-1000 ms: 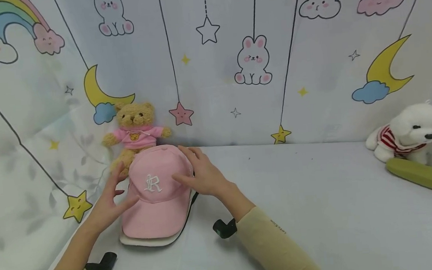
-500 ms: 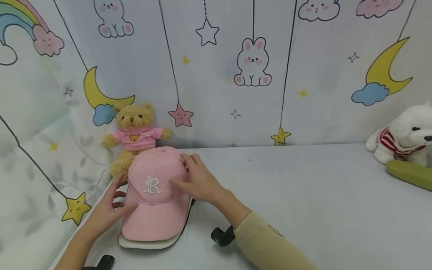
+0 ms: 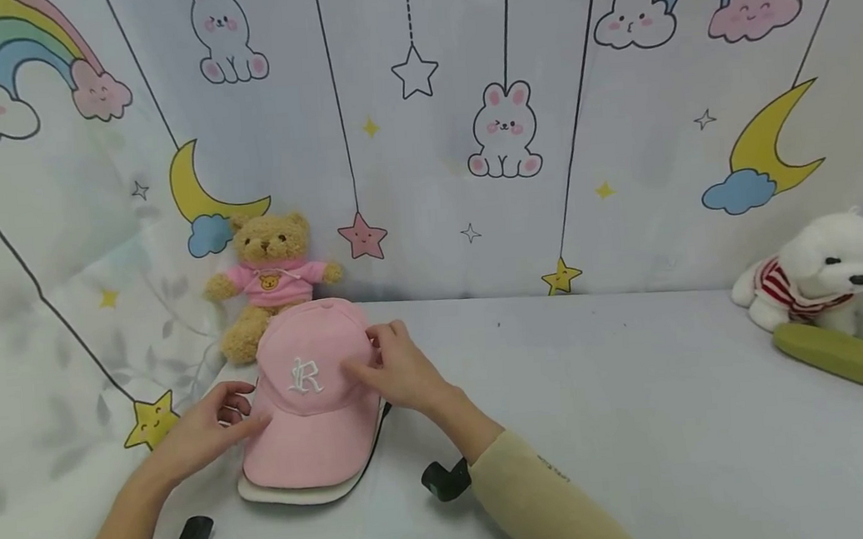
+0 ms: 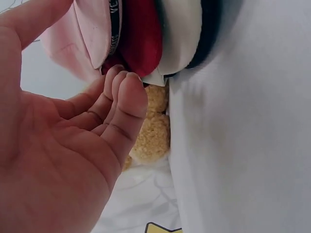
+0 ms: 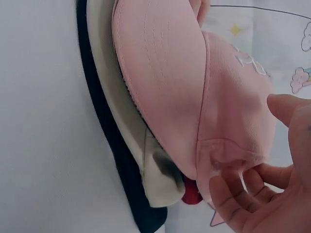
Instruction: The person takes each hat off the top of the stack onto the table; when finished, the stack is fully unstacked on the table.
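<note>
A pink baseball cap (image 3: 316,344) with a white embroidered letter lies on top of a stack of caps, at the left of the white table in the head view. Under it are a red cap (image 4: 141,39), a cream cap (image 4: 181,34) and a dark navy cap (image 5: 121,160). My left hand (image 3: 205,427) is at the stack's left side, thumb against the pink cap, fingers loosely bent with nothing gripped. On the opposite side, my right hand (image 3: 401,368) rests its thumb by the pink crown, its relaxed fingers at the cap's side edge.
A teddy bear (image 3: 274,268) in a pink hoodie sits right behind the caps. At the far right are a white plush dog (image 3: 815,268) and a green elongated case (image 3: 847,361). A printed cloth (image 3: 424,161) forms the back wall.
The right hand has slid down along the cap's side toward me. My left hand has drawn back and lowered, its fingers bending slightly. The pink crown's right edge has shifted a little left.
</note>
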Demonstrator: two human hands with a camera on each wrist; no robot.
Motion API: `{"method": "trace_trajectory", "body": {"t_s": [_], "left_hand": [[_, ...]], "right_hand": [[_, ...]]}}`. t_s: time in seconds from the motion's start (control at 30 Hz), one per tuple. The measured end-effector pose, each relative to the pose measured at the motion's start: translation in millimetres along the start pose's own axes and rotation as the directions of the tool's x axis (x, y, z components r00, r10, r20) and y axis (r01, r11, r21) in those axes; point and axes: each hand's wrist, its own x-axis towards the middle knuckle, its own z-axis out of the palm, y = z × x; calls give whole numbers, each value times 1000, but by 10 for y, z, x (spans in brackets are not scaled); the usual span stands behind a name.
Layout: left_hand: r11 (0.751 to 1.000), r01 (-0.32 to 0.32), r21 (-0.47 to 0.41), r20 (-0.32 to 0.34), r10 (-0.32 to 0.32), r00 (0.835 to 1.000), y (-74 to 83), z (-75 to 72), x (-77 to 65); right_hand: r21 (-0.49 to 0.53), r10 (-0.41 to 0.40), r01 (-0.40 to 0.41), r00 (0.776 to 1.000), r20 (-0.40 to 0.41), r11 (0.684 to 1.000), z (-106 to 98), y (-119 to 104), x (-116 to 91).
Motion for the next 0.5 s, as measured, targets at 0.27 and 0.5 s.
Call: {"method": "trace_trajectory", "body": {"t_s": [0.27,0.5], "left_hand": [[997,66,-49,59,-63,996,66,-16,-30],[996,58,-70,63,-54,997,88,-15,-38]], "right_hand": [[50,-12,12,1000,0,999,45,-57,-34],[124,-19,22,999,-28,992,88,-108,-51]]}}
